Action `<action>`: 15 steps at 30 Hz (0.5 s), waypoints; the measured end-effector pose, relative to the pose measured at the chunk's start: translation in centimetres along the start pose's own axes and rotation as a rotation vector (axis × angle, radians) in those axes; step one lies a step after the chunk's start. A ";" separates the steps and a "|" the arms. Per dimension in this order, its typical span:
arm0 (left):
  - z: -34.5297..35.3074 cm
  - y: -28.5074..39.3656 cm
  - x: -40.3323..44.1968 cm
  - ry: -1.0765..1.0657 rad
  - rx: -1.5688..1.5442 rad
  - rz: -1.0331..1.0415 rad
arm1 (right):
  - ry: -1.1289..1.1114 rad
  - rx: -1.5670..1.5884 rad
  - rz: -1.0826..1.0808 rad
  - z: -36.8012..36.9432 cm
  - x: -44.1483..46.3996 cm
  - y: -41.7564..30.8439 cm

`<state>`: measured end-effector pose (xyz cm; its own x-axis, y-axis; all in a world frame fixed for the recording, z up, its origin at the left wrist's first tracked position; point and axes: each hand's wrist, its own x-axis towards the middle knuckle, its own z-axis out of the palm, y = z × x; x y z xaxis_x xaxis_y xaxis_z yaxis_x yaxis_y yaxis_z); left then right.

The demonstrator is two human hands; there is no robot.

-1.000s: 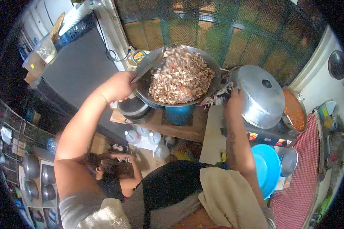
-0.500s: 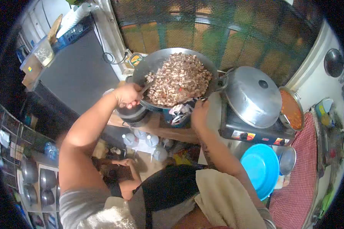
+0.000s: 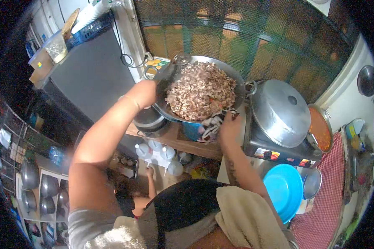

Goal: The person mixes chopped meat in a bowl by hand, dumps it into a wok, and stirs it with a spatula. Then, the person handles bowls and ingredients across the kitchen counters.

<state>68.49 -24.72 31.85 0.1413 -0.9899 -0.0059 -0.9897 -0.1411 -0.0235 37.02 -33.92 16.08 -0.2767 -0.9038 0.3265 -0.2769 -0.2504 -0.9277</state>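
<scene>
While left hand (image 3: pixel 145 93) curls, right hand (image 3: pixel 230 128) clasps cloth (image 3: pixel 212 126)

Through my feed I'm seeing a domed silver metal lid (image 3: pixel 276 120) resting above a black two-knob stove (image 3: pixel 287 158). A round bright-blue plastic basin (image 3: pixel 284 193) is sitting nearby, and a red-and-white checked cloth (image 3: pixel 326 191) is lying to its right.

Metal wok (image 3: pixel 232 69), heaped chopped food (image 3: pixel 201 91), bunched cloth (image 3: pixel 212 126) at near rim, blurred spatula (image 3: pixel 180 61) seemingly at far rim
</scene>
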 end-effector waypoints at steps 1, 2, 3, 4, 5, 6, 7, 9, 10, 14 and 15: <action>1.0 -0.5 1.6 -0.087 0.115 0.071 | 0.014 -0.013 0.000 0.7 -1.1 -0.6; 1.5 -0.7 2.9 -0.174 0.232 0.141 | 0.026 -0.024 0.001 1.3 -2.0 -1.0; 2.2 -1.1 3.8 -0.260 0.348 0.211 | 0.038 -0.036 0.001 1.5 -2.3 -1.3; 2.2 -0.9 3.9 -0.302 0.016 0.048 | -0.003 -0.042 -0.034 1.3 -1.9 -1.3; 2.6 -0.7 3.8 -0.342 -0.320 -0.113 | -0.046 -0.054 -0.069 1.0 -1.4 -1.3; 3.1 -0.5 3.6 -0.377 -0.659 -0.280 | -0.091 -0.067 -0.104 0.7 -0.6 -1.2; 0.5 1.5 1.6 -0.391 -0.671 -0.258 | -0.080 -0.068 -0.140 0.6 0.3 -0.7; -1.9 2.8 -0.4 -0.451 -0.730 -0.303 | -0.058 -0.054 -0.210 0.9 2.6 0.3; -2.2 2.9 -0.9 -0.481 -0.757 -0.328 | -0.101 -0.089 -0.165 0.7 3.6 0.2; -4.0 3.5 -4.5 -0.375 -0.799 -0.321 | -0.183 -0.121 -0.183 0.0 8.2 2.3; -5.5 4.0 -5.3 -0.370 -0.700 -0.283 | -0.185 -0.103 -0.241 0.2 8.6 3.7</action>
<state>63.63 -20.08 37.25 0.2642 -0.8666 -0.4232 -0.6840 -0.4777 0.5512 33.80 -42.66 15.40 -0.0224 -0.8727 0.4878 -0.4083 -0.4373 -0.8013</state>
